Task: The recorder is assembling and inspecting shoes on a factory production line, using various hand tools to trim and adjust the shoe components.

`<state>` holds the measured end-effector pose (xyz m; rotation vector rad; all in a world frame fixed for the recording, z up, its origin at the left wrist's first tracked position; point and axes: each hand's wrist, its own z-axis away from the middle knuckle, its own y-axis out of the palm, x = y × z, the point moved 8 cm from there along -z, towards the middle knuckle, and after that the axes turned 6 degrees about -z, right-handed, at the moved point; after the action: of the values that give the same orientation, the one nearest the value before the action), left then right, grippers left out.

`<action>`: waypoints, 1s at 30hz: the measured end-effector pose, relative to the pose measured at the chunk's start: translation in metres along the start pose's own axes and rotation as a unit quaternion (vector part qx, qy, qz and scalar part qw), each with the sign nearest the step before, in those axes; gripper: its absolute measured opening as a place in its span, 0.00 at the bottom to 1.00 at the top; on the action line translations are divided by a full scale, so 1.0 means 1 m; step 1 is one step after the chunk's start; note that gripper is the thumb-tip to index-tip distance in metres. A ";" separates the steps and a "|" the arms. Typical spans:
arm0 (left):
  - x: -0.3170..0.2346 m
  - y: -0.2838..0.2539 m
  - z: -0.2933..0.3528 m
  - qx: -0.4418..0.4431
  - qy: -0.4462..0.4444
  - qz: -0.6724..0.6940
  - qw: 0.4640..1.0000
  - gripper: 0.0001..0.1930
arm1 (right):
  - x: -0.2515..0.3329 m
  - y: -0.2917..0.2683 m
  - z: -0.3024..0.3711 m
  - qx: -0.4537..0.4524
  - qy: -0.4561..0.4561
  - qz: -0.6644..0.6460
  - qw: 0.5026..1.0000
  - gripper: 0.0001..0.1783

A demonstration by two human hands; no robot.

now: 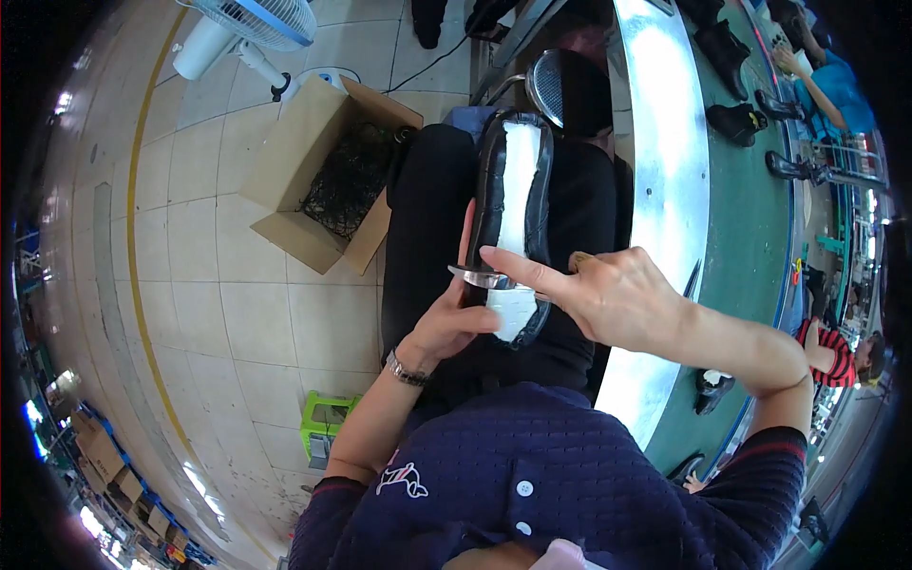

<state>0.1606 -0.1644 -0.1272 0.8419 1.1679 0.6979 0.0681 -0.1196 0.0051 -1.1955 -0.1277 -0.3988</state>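
Across my lap lies a shoe upper on its last, bottom side up (514, 190), black round the edge with a white strip down the middle. My left hand (446, 323) grips its left side near the lower end, the thumb over the white part. Over the bottom comes my right hand (608, 290), its index finger stretched along a shiny curved metal blade (483, 277) that lies across the shoe. The other fingers are curled, and a brownish end (579, 258), perhaps the tool's handle, shows above them.
To the left an open cardboard box (304, 161) holds a tangle of black strips. Behind it stands a fan (256, 19); a green stool (328, 418) is lower left. A metal ledge (665, 142) borders a green conveyor (746, 209) with black shoes. Other people work beyond it.
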 end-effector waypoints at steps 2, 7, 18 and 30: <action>0.011 0.003 0.003 -0.009 0.000 0.116 0.993 0.51 | -0.010 -0.001 0.003 0.025 0.044 -0.070 0.996 0.41; 0.013 0.012 -0.002 -0.100 0.063 0.021 0.993 0.42 | -0.031 0.004 0.010 -0.009 0.116 -0.137 0.984 0.40; 0.083 -0.058 0.041 -0.167 0.049 -0.069 0.982 0.33 | 0.052 -0.032 0.023 -0.175 -0.201 -0.009 0.964 0.36; 0.020 0.000 0.015 -0.132 -0.145 -0.239 0.951 0.29 | 0.018 0.007 0.020 -0.034 -0.064 0.030 0.997 0.46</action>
<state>0.1802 -0.1512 -0.1349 0.3937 0.9341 0.3047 0.0892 -0.1031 0.0114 -1.2885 -0.1901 -0.2748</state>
